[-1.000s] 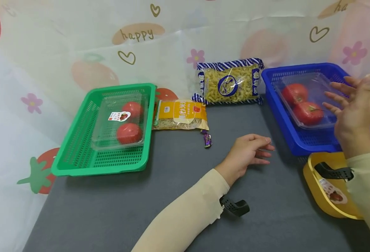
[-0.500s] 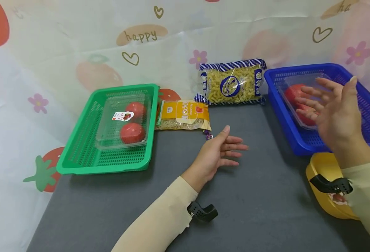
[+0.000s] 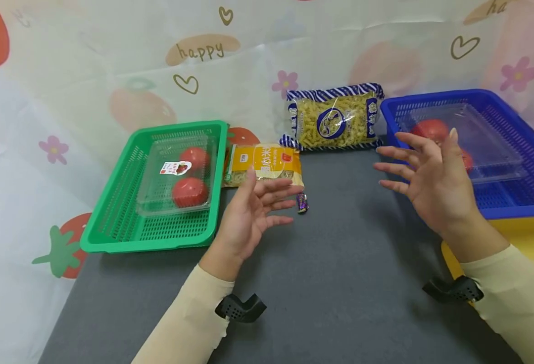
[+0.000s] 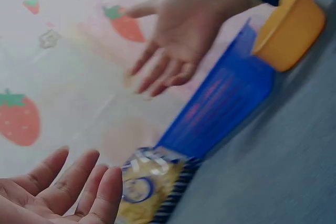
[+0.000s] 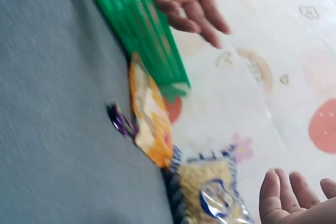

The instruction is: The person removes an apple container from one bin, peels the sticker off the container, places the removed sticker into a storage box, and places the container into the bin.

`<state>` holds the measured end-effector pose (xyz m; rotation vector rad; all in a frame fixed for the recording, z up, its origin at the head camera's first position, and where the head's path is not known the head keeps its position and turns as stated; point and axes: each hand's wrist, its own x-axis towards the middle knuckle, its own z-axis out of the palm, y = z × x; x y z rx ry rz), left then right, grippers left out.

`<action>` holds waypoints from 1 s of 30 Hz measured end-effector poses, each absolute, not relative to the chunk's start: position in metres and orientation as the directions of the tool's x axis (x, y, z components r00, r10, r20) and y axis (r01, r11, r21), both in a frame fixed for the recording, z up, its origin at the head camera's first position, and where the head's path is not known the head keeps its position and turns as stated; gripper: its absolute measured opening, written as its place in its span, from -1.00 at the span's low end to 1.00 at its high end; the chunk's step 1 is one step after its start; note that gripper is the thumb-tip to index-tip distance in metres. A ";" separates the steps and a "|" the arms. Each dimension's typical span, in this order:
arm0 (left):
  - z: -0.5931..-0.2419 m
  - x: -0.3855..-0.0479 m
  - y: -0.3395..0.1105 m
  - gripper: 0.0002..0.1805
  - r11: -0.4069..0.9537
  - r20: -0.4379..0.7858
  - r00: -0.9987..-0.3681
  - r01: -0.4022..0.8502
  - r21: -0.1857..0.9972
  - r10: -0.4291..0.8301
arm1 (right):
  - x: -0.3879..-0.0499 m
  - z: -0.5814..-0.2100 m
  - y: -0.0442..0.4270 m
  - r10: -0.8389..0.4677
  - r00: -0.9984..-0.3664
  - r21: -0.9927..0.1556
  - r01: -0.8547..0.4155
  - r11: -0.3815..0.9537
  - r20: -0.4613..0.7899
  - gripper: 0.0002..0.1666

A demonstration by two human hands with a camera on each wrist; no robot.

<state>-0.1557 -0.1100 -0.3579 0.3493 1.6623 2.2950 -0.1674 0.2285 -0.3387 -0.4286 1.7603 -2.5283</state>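
My left hand [image 3: 248, 222] hovers palm inward over the table, fingers straight and holding nothing. Behind its fingertips, partly covered, lies a yellow bag of grain [image 3: 267, 159]. A small purple-wrapped candy [image 3: 302, 202] lies just to the right of those fingers. My right hand [image 3: 435, 187] is raised with spread fingers, also holding nothing, and hides part of the blue basket [image 3: 517, 205]. In that basket sits a clear plastic box [image 3: 489, 146] with tomatoes [image 3: 430, 130]. Both hands show in each wrist view, fingers extended.
On the left, a green basket [image 3: 112, 212] holds another clear box with two tomatoes [image 3: 189, 192]. A blue-and-white bag of pasta [image 3: 335, 121] leans at the back against the printed cloth. A yellow bin [image 3: 530, 242] stands at the right, partly behind my right arm.
My left hand has moved left, from mid-table to in front of the yellow bag, its fingers straightening. My right hand has moved left and down, away from over the blue basket.
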 end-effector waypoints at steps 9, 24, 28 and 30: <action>-0.341 -0.159 -0.154 -0.09 -0.315 0.076 -0.975 0.006 0.949 0.211 | -0.155 -0.356 0.199 -0.299 -0.947 -0.959 -0.027 -0.281 0.114 -0.04; -0.326 -0.163 -0.228 -0.15 -0.276 0.116 -0.990 0.091 0.957 0.075 | -0.152 -0.403 0.112 -0.487 -0.872 -0.961 0.177 -0.215 -0.051 0.09; -0.324 -0.163 -0.250 -0.19 -0.317 0.131 -0.990 0.110 0.942 0.045 | -0.148 -0.412 0.087 -0.558 -0.826 -0.954 0.223 -0.202 -0.075 0.05; -0.323 -0.164 -0.261 -0.19 -0.350 0.131 -0.991 0.110 0.930 0.037 | -0.146 -0.415 0.075 -0.590 -0.804 -0.951 0.237 -0.197 -0.078 0.04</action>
